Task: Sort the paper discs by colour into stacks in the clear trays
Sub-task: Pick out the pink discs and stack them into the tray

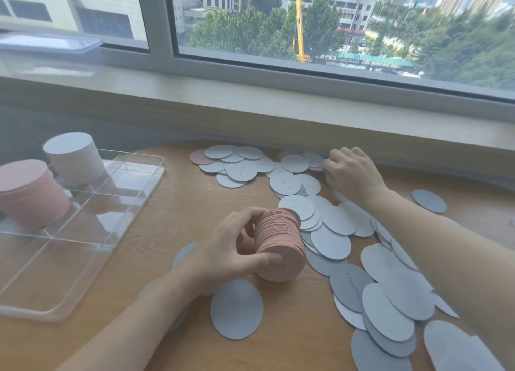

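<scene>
Wooden desk below a window: left hand grips a pink stack right of the clear tray. Right hand, fingers curled, touches loose discs beyond the stack; its grasp cannot be determined. Pink and white stacks stand in the tray.

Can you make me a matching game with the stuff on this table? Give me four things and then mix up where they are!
Things:
1. pink stack on its side
2. tall pink stack
3. white stack
4. right hand

Places:
A. standing at the far corner of the clear tray
B. held in the left hand
C. reaching into the loose discs near the window ledge
D. standing at the tray's left side, nearer than the white one

Pairs: 1-B, 2-D, 3-A, 4-C
</scene>
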`<state>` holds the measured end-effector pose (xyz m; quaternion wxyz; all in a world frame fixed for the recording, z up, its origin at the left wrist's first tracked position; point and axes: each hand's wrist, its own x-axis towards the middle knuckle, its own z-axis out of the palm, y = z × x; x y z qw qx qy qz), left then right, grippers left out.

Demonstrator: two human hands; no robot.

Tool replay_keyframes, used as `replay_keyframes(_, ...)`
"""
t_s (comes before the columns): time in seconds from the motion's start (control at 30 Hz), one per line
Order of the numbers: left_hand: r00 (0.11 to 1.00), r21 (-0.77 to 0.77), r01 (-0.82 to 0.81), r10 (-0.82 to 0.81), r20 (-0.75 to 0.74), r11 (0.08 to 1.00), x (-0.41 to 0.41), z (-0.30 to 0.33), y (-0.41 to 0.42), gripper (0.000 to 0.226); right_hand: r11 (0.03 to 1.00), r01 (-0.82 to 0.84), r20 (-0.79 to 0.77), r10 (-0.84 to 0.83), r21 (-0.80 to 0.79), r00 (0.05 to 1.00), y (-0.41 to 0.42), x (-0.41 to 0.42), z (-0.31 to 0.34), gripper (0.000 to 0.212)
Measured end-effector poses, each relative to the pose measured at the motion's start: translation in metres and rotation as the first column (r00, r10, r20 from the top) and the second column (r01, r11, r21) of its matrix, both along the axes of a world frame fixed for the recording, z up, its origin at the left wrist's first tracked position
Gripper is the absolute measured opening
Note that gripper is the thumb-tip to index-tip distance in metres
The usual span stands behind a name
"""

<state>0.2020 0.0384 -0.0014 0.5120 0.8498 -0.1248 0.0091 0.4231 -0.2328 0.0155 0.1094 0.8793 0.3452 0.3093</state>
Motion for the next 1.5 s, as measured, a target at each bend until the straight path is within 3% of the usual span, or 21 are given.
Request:
replay_keyframes(0.17,0.999,0.016,-0.003,0.003,0.038,1.0,0.0,0.001,-0.002,0.059,0.919,0.044,-0.097,-0.006,0.392,0.995,-0.002,-0.044,0.02,0.016)
replay_keyframes(0.27,0.999,-0.012,-0.001,0.001,0.048,1.0,0.0,0.001,-0.003,0.061,0.81,0.077,-0.322,0.143,0.582,0.936,0.006,-0.092,0.035,0.012)
replay_keyframes(0.37,0.998,-0.052,-0.006,0.009,0.065,0.999,0.001,-0.001,-0.004,0.063,0.743,0.106,-0.469,0.3,0.661,0.831,0.023,-0.135,0.038,0.012)
replay_keyframes(0.6,0.991,-0.028,-0.053,0.056,0.121,0.998,0.001,-0.005,-0.005,0.07,0.675,0.288,-0.683,0.438,0.679,0.585,0.05,-0.159,0.019,0.024)
replay_keyframes(0.67,0.989,0.047,-0.078,0.072,0.131,0.996,0.002,-0.006,-0.003,0.083,0.726,0.287,-0.732,0.417,0.625,0.539,0.055,-0.167,0.015,0.03)
replay_keyframes(0.73,0.99,0.155,-0.073,0.052,0.132,0.985,0.003,-0.006,-0.002,0.095,0.808,0.21,-0.744,0.361,0.551,0.563,0.057,-0.176,0.009,0.062)
replay_keyframes(0.8,0.993,0.26,-0.053,0.023,0.115,0.964,0.002,-0.004,-0.001,0.107,0.879,0.105,-0.724,0.309,0.465,0.616,0.058,-0.183,0.005,0.081)
replay_keyframes(0.9,0.992,0.372,-0.057,0.011,0.125,0.926,-0.002,-0.001,-0.004,0.12,0.912,0.074,-0.719,0.267,0.404,0.642,0.06,-0.189,0.006,0.085)
replay_keyframes(1.07,0.989,0.415,-0.05,-0.014,0.149,0.909,-0.001,-0.002,-0.008,0.116,0.89,0.089,-0.741,0.312,0.446,0.594,0.055,-0.193,0.002,0.097)
replay_keyframes(1.23,0.993,0.407,0.027,-0.069,0.091,0.913,-0.002,-0.001,-0.012,0.105,0.874,0.118,-0.753,0.329,0.472,0.57,0.058,-0.196,-0.002,0.097)
replay_keyframes(1.33,0.996,0.187,0.008,-0.024,0.087,0.982,-0.001,-0.003,-0.01,0.1,0.901,0.075,-0.771,0.32,0.428,0.55,0.056,-0.187,0.011,0.089)
replay_keyframes(1.4,0.997,0.083,-0.042,0.036,0.073,0.996,-0.001,-0.006,-0.009,0.095,0.861,0.103,-0.758,0.376,0.499,0.533,0.055,-0.168,0.022,0.075)
replay_keyframes(1.5,0.99,0.057,-0.105,0.099,0.099,0.993,0.003,-0.012,-0.009,0.093,0.771,0.241,-0.695,0.331,0.589,0.639,0.06,-0.115,0.04,0.054)
